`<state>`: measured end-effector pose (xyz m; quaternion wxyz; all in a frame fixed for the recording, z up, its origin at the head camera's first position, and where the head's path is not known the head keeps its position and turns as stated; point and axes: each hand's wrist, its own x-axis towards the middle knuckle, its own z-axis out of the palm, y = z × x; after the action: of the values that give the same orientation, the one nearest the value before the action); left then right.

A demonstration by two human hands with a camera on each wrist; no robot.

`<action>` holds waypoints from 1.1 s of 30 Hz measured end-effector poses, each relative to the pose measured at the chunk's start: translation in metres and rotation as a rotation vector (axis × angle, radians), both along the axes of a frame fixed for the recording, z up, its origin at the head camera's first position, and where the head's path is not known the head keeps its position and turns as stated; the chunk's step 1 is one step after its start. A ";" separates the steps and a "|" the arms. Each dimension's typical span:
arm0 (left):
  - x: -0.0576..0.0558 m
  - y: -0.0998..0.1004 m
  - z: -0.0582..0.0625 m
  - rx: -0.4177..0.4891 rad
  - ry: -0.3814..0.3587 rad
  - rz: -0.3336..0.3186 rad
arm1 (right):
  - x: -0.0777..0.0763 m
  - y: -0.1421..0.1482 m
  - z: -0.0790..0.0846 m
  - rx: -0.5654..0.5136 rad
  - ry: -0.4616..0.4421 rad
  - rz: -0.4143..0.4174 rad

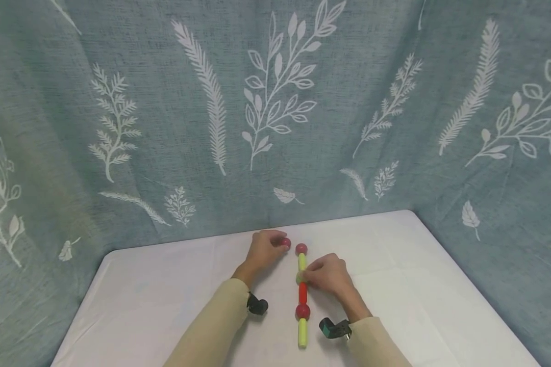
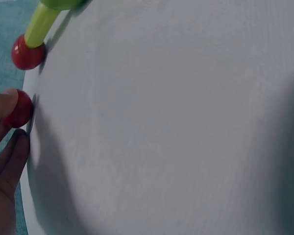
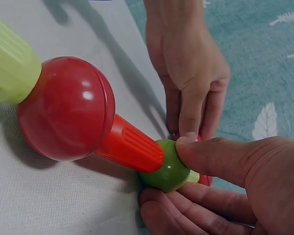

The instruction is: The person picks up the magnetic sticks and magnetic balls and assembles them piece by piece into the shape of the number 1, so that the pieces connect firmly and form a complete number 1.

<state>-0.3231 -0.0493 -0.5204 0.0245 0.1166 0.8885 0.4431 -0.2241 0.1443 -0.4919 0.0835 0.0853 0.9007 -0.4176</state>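
A straight chain of toy balls and rods lies on the white table. From far to near in the head view it has a red ball [image 1: 301, 248], a yellow-green rod [image 1: 302, 261], a green ball [image 3: 172, 169], a red rod [image 1: 302, 294], a larger-looking red ball [image 1: 302, 311] and another yellow-green rod [image 1: 302, 334]. My right hand [image 1: 329, 275] pinches the green ball between thumb and fingers. Left of the chain's far end, my left hand [image 1: 265, 251] grips a loose red ball [image 2: 20, 109], which stands apart from the chain.
The white table [image 1: 165, 300] ends just beyond the left hand, against a blue-green leaf-patterned curtain [image 1: 156, 112]. That curtain also runs along the right side. Small black cameras [image 1: 257, 305] sit at both wrists.
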 end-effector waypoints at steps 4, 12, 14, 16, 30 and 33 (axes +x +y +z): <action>0.004 0.001 0.000 -0.021 0.012 0.020 | 0.000 -0.003 0.000 -0.004 -0.002 0.006; 0.019 -0.007 0.004 0.016 0.046 0.029 | 0.001 -0.005 -0.001 0.006 0.007 0.019; 0.026 -0.011 0.005 0.042 0.067 0.033 | 0.001 -0.006 -0.001 0.009 0.012 0.029; 0.034 -0.014 0.006 0.066 0.081 0.043 | 0.001 -0.006 -0.001 0.013 0.017 0.036; 0.112 -0.042 0.037 0.185 -0.037 0.116 | 0.000 -0.008 0.001 0.016 0.036 0.048; 0.130 -0.048 0.044 0.215 -0.097 0.102 | -0.001 -0.009 0.001 0.007 0.029 0.047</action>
<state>-0.1927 -0.0973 -0.4764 0.0324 0.0515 0.8383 0.5417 -0.2251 0.1349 -0.4908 0.0798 0.0585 0.9051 -0.4135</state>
